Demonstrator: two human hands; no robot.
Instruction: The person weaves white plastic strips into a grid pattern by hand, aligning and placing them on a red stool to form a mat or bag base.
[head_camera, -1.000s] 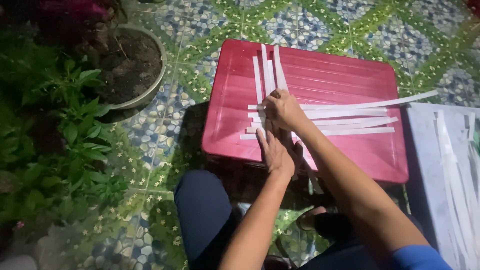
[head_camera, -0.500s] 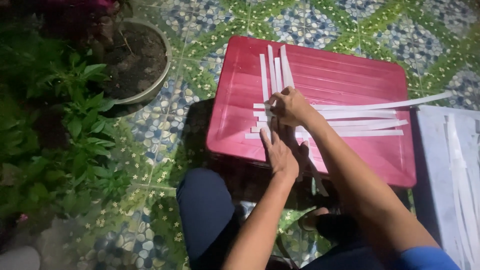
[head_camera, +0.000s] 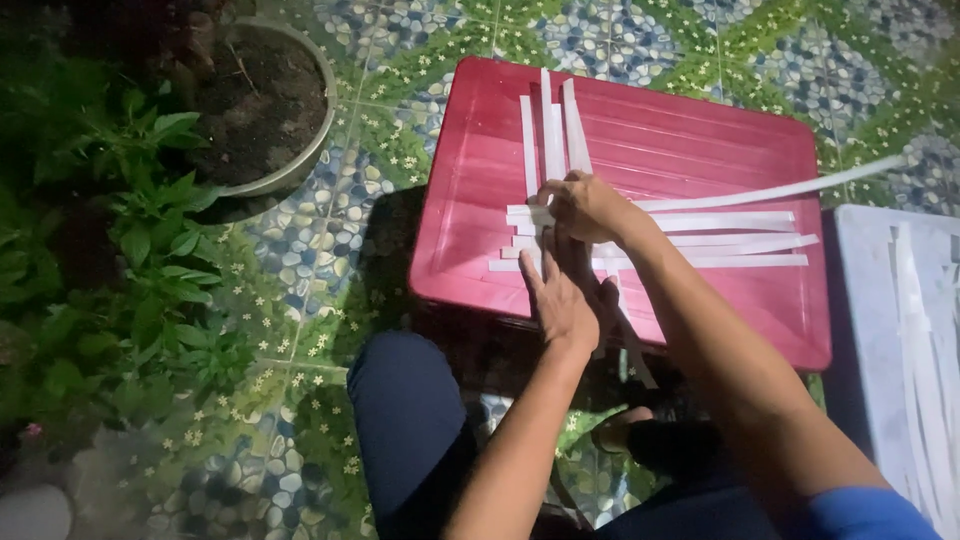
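Note:
A red plastic lid (head_camera: 700, 130) lies flat on the tiled ground. On it lie several white strips (head_camera: 720, 240), some running across and some pointing away from me, crossed over each other near the lid's left part. My left hand (head_camera: 562, 292) presses flat, fingers spread, on the crossing strips at the lid's near edge. My right hand (head_camera: 585, 205) sits just beyond it, fingers curled on a strip where the crossing rows meet. The upright strips (head_camera: 552, 135) stick out above my right hand.
A grey container (head_camera: 870, 330) with more white strips (head_camera: 925, 370) stands at the right. A round pot of soil (head_camera: 262, 110) and leafy green plants (head_camera: 130, 250) are at the left. My knee in dark trousers (head_camera: 410, 420) is below the lid. Patterned tiles cover the ground.
Both hands stay at the crossing of the strips. The right hand has shifted slightly and the view has moved a little; the strips lie much as before.

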